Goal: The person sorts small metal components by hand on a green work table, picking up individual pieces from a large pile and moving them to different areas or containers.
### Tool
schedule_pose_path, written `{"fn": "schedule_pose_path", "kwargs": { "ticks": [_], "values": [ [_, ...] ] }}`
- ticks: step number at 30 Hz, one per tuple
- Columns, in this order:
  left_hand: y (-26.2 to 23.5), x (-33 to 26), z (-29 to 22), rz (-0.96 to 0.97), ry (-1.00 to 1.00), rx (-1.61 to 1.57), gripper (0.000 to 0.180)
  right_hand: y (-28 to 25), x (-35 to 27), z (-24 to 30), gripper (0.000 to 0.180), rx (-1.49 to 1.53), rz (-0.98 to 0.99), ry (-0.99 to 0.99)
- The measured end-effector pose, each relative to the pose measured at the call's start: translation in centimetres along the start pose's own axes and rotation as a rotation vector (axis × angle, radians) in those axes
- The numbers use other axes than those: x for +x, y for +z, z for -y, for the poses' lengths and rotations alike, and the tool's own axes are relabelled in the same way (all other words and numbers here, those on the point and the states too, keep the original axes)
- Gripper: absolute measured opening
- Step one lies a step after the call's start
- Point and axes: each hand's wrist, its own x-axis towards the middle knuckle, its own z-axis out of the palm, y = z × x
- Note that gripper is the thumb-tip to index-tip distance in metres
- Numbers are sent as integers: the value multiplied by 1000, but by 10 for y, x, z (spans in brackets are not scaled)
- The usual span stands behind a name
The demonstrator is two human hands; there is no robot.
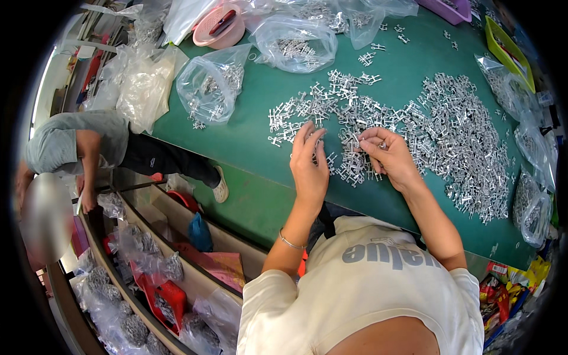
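Observation:
My left hand (309, 163) lies flat on the green table (236, 136), fingers spread over a row of small silver metal parts (307, 106). My right hand (387, 157) is curled, its fingertips pinching a small silver metal part at the edge of the big heap of metal parts (461, 142). A thin bracelet circles my left wrist.
Clear plastic bags of metal parts (210, 89) (293, 42) lie at the table's far side, with a pink bowl (219, 26) behind. More bags (532, 207) sit at the right edge, near a yellow-green tray (509, 50). Another person (77, 142) bends over shelves at the left.

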Motion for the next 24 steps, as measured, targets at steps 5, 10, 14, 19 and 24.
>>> {"fn": "schedule_pose_path", "kwargs": {
  "ticks": [5, 10, 14, 19, 24],
  "values": [
    [-5, -10, -16, 263, -469, -587, 22, 4, -6, 1, 13, -97, -5, -59],
    [-3, -20, -19, 410, -772, -858, 24, 8, -10, -10, 9, -339, -83, -312],
    [-8, -17, -17, 406, -849, -1050, 22, 11, -19, 1, 7, -249, -75, -197],
    [-12, -19, -22, 314, -820, -1031, 21, 12, -22, 6, 8, -307, -27, -110],
    [-11, -21, -33, 240, -713, -962, 21, 18, -25, -1, 8, -356, -96, -290]
  ]
}}
